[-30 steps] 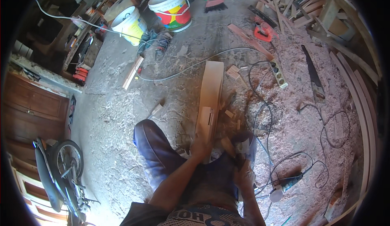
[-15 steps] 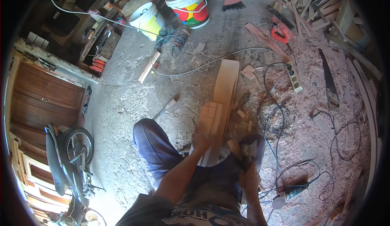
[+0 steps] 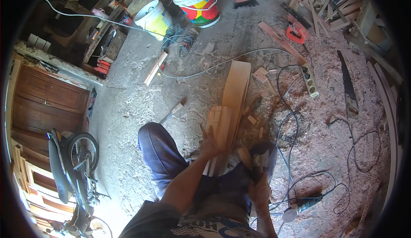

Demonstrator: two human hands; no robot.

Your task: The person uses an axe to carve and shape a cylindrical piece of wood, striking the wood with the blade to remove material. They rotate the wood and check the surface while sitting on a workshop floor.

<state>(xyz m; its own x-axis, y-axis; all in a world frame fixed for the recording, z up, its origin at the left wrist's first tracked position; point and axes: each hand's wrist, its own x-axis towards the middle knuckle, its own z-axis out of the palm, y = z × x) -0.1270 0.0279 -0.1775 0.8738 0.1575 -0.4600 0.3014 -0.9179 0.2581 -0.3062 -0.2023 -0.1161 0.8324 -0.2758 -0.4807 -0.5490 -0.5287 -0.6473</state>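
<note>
A short wooden block (image 3: 219,114) with pencil-like lines across its top lies along a longer, thicker wooden beam (image 3: 236,79) between my knees. My left hand (image 3: 209,146) grips the near part of the block, with the fingers along its left side. Beside my right thigh, my right hand (image 3: 259,191) is closed round a dark tool (image 3: 258,164) with a flat greyish part; its exact kind is unclear. A light wooden piece (image 3: 245,157) shows next to it, and I cannot tell whether the two are joined. Small wood offcuts (image 3: 251,119) lie right of the beam.
A power strip (image 3: 310,81), looping cables, a handsaw (image 3: 349,86) and an angle grinder (image 3: 306,203) lie among shavings on the right. Two buckets (image 3: 198,7) and a broom (image 3: 246,1) stand farther off. A chisel-like tool (image 3: 173,110) lies left; a motorcycle (image 3: 70,169) stands far left.
My left hand has shifted slightly left and farther up the block, its fingers now more stretched along it. The right hand stays almost in place. The whole view has shifted slightly.
</note>
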